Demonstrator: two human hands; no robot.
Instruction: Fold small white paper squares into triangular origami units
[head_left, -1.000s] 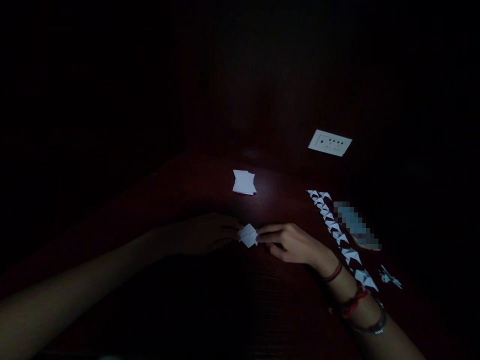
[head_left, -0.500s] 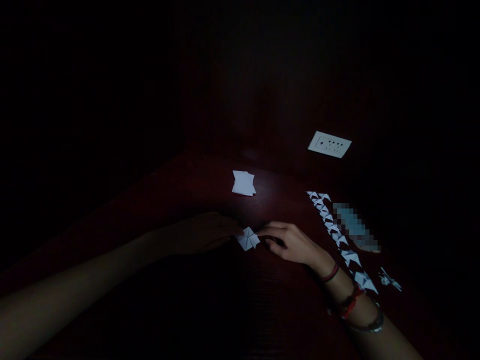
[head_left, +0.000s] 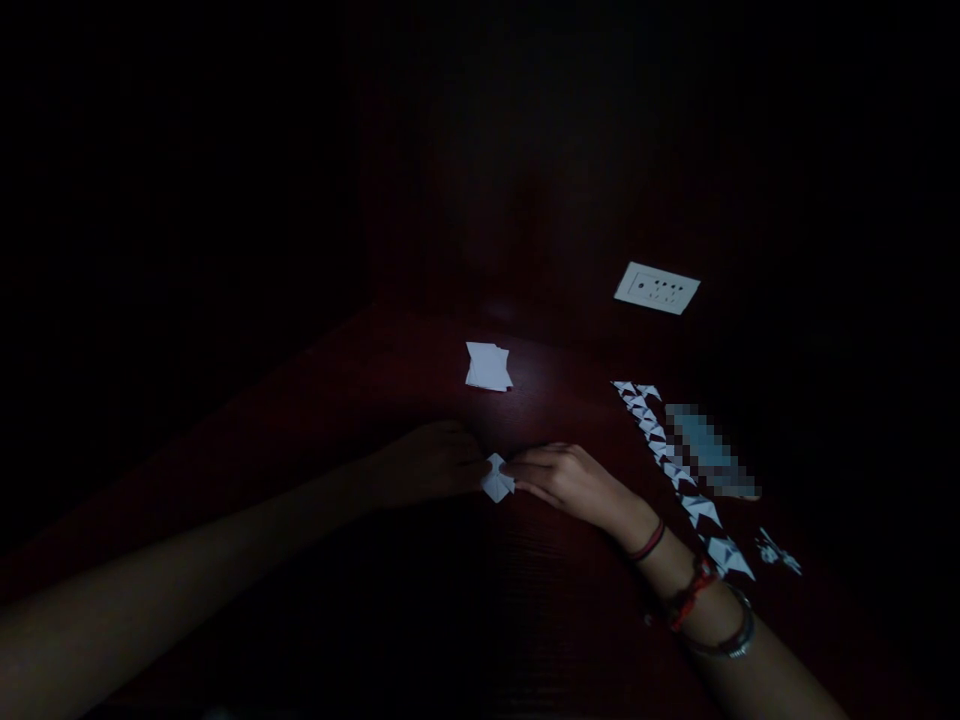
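A small white piece of folded paper (head_left: 498,487) lies on the dark red table between my hands, with creases running toward its middle. My left hand (head_left: 435,464), in deep shadow, has its fingertips closed at the paper's left side. From the other side my right hand (head_left: 561,474) pinches the right edge, fingers together and thumb underneath. Bracelets circle my right wrist. Beyond both hands rests a loose stack of white paper squares (head_left: 488,367).
A long row of folded white paper pieces (head_left: 676,470) runs along the right. Beside it lies a blurred-out bluish oval object (head_left: 709,450). Small white scraps (head_left: 778,552) sit nearer me, and a white power socket (head_left: 658,288) is on the back wall. The surroundings are very dark.
Both hands have closed in on the folded paper. My left fingers, stretched out before, are now bent at its left edge; my right fingertips reach further onto it, and the paper looks narrower.
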